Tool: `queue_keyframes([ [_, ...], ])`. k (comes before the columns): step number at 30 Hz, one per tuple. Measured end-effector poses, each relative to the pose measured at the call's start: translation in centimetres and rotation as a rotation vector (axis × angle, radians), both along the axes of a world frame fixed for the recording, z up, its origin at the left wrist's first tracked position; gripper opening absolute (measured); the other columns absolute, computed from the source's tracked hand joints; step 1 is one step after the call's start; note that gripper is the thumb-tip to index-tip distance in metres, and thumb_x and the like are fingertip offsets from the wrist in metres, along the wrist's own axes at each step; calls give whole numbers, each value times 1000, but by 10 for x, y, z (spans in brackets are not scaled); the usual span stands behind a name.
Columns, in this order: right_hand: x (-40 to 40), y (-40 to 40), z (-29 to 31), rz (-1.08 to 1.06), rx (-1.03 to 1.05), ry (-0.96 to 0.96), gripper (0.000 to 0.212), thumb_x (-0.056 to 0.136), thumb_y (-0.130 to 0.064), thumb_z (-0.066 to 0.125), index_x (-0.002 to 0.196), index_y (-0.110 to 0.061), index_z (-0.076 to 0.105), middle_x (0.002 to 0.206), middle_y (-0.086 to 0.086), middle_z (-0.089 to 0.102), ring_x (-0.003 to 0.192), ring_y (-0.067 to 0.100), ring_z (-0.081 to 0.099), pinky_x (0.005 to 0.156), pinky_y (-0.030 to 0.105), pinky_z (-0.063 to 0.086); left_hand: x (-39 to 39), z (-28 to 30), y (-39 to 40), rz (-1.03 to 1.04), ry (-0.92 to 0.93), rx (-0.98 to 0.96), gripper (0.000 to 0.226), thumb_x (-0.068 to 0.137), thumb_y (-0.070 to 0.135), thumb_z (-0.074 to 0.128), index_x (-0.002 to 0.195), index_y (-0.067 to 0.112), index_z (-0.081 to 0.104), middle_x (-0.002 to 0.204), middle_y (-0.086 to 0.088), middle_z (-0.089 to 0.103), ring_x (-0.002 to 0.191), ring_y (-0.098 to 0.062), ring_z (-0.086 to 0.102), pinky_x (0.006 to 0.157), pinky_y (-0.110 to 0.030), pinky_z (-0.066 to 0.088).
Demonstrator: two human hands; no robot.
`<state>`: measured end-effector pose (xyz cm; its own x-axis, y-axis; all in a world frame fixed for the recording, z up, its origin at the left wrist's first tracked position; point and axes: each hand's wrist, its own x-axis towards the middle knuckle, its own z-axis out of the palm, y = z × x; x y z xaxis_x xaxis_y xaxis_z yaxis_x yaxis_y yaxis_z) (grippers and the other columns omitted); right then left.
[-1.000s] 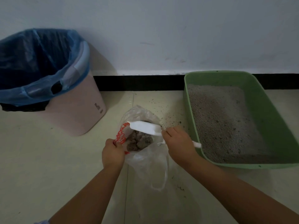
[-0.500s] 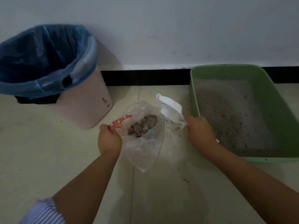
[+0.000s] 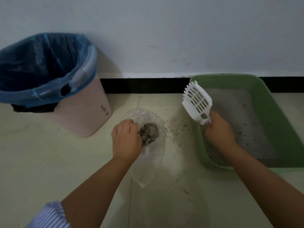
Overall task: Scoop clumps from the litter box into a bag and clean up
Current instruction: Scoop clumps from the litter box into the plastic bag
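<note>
A clear plastic bag (image 3: 153, 159) lies on the floor in the middle, with grey clumps (image 3: 149, 133) inside near its mouth. My left hand (image 3: 126, 139) grips the bag's left edge beside the clumps. My right hand (image 3: 219, 132) holds the handle of a white slotted scoop (image 3: 196, 102), which is empty and tilted up over the near left corner of the green litter box (image 3: 278, 112). Grey litter (image 3: 238, 116) fills the box.
A pink bin (image 3: 92, 112) lined with a blue bag (image 3: 41, 66) stands at the left against the white wall. Dark litter grains (image 3: 176, 129) are scattered on the pale floor between the bag and the box. A black skirting strip runs along the wall.
My right hand swung the scoop from over the bag's mouth rightward to the litter box, turning it slots-up. My left hand shifted on the bag, which has sagged lower onto the floor.
</note>
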<state>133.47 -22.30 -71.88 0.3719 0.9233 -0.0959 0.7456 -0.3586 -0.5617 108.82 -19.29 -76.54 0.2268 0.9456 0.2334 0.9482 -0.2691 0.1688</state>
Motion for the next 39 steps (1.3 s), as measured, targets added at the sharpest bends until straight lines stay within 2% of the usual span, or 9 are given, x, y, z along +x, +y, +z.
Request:
queue_keyframes([
  [4, 10, -3, -3, -32, -15, -23, 27, 91, -1, 41, 117, -1, 48, 113, 20, 58, 85, 28, 49, 71, 34, 42, 27, 4, -12, -222, 111, -464, 61, 90, 46, 50, 142, 19, 31, 139, -4, 42, 124, -24, 44, 99, -35, 37],
  [6, 11, -6, -5, -19, -22, -25, 31, 90, 0, 42, 120, -2, 48, 115, 20, 58, 94, 33, 55, 75, 39, 47, 37, 0, -18, -289, 326, -596, 63, 94, 32, 48, 148, 27, 15, 142, -7, 37, 124, -27, 46, 96, -37, 41],
  [10, 14, -8, -7, 9, -37, -32, 41, 86, 2, 43, 126, -7, 46, 116, 19, 57, 98, 35, 55, 79, 44, 50, 36, -3, -22, -142, 532, -581, 36, 93, 6, 41, 125, 15, 54, 124, -8, 58, 113, -25, 57, 90, -33, 47],
  [16, 33, -10, -10, -59, -30, -13, 39, 87, 1, 43, 124, -8, 48, 119, 18, 56, 100, 33, 55, 76, 37, 47, 14, -1, -13, 174, 557, -609, 33, 95, 9, 40, 123, 15, 57, 123, -2, 60, 114, -18, 58, 90, -26, 47],
  [19, 47, -13, -15, -115, -77, -4, 35, 88, -2, 44, 123, -5, 48, 116, 20, 57, 100, 34, 55, 75, 35, 44, 14, 3, -10, 222, 553, -626, 34, 94, 12, 43, 126, 16, 56, 126, -2, 57, 116, -18, 55, 91, -27, 46],
  [23, 67, -14, -23, -168, -114, 42, 30, 93, -20, 48, 119, -7, 53, 113, 19, 60, 93, 29, 55, 74, 31, 40, 29, 4, -14, 60, 533, -481, 42, 93, 25, 43, 133, 17, 46, 138, -6, 37, 128, -25, 34, 105, -38, 31],
  [29, 107, -26, -28, -285, -140, 34, 29, 92, -20, 50, 115, -4, 55, 113, 22, 60, 95, 32, 57, 73, 30, 39, 96, 8, -22, -228, 236, -375, 41, 98, 29, 32, 135, 14, 39, 141, -4, 35, 130, -21, 31, 105, -31, 29],
  [33, 136, -47, -10, -278, -181, -53, 39, 94, -32, 46, 109, 1, 58, 109, 28, 61, 95, 36, 57, 72, 27, 33, 141, 10, -22, -296, 80, -371, 52, 99, 30, 29, 147, 11, 20, 154, -4, 18, 143, -18, 13, 116, -29, 13],
  [39, 175, -77, 5, -182, -467, -254, 37, 90, -43, 49, 80, -9, 56, 75, 14, 54, 74, 28, 53, 65, 27, 36, 189, -2, -22, -338, 92, -483, 61, 102, 35, 22, 150, 6, 0, 158, -9, -8, 146, -21, -10, 118, -31, -1],
])
